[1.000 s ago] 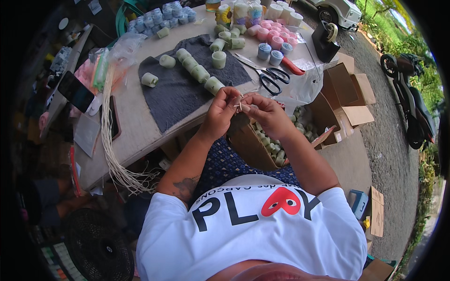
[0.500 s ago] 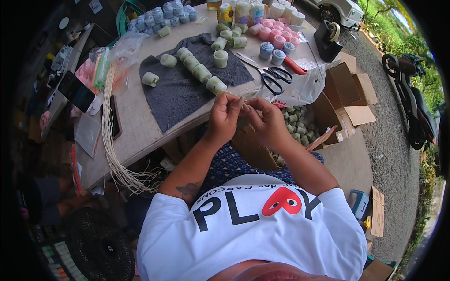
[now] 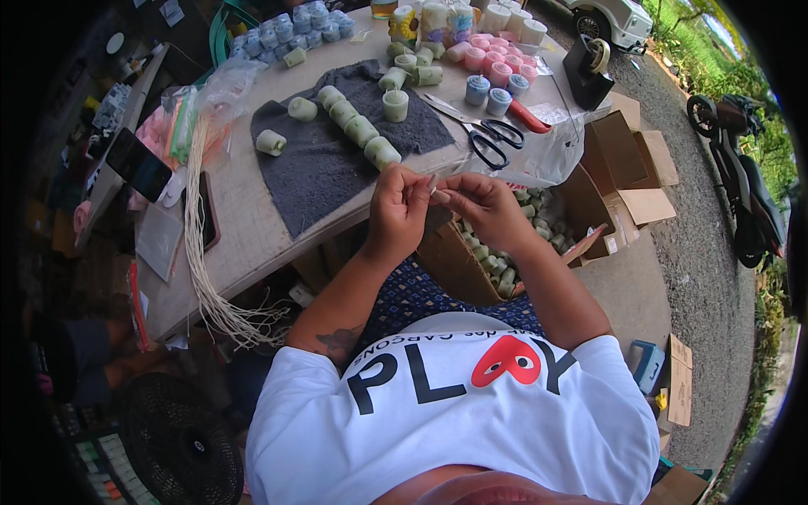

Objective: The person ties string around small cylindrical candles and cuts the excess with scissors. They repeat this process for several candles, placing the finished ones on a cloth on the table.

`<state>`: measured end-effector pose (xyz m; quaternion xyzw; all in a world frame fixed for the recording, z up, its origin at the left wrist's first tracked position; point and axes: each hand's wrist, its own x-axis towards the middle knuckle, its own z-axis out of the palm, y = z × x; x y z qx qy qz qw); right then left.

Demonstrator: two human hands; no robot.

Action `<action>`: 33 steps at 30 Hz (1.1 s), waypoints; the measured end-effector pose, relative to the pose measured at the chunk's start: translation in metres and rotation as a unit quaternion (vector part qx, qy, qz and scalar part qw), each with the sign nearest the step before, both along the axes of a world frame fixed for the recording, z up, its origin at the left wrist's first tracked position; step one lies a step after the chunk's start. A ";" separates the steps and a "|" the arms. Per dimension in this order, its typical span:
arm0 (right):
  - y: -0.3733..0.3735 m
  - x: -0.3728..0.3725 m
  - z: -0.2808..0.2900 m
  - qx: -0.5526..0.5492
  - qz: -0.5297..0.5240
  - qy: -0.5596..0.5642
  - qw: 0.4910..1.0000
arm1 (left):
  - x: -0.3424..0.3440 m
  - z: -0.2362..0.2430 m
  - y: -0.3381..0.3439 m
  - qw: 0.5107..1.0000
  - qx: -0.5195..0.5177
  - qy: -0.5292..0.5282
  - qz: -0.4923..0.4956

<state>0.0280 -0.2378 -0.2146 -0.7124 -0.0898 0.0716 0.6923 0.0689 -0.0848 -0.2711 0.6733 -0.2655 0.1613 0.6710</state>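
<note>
My left hand and my right hand meet at the table's near edge, both pinched on a small pale strand, perhaps a wick; its details are too small to make out. Just beyond my fingertips a row of pale green candles lies on a dark grey cloth, with a few loose ones around it. Scissors with black handles lie to the right, beside a red-handled tool and a plastic bag.
The table also holds blue, pink and white candles, long white wicks, two phones and a tape dispenser. Below right are cardboard boxes, one full of green candles. A fan stands lower left; a scooter is right.
Both hands stay together at the same place, with small finger movements. The strand that stuck out between my fingertips a second ago now shows less.
</note>
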 end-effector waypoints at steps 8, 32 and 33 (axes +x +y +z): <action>0.000 0.006 -0.018 -0.181 -0.114 -0.206 0.955 | 0.002 0.014 0.000 0.991 0.079 -0.095 0.060; -0.002 0.022 -0.031 0.083 -0.021 0.069 0.994 | 0.004 0.010 0.000 0.999 0.019 0.001 0.027; -0.002 0.021 -0.034 0.083 -0.021 0.051 0.995 | 0.003 0.014 0.001 0.999 0.040 -0.008 0.026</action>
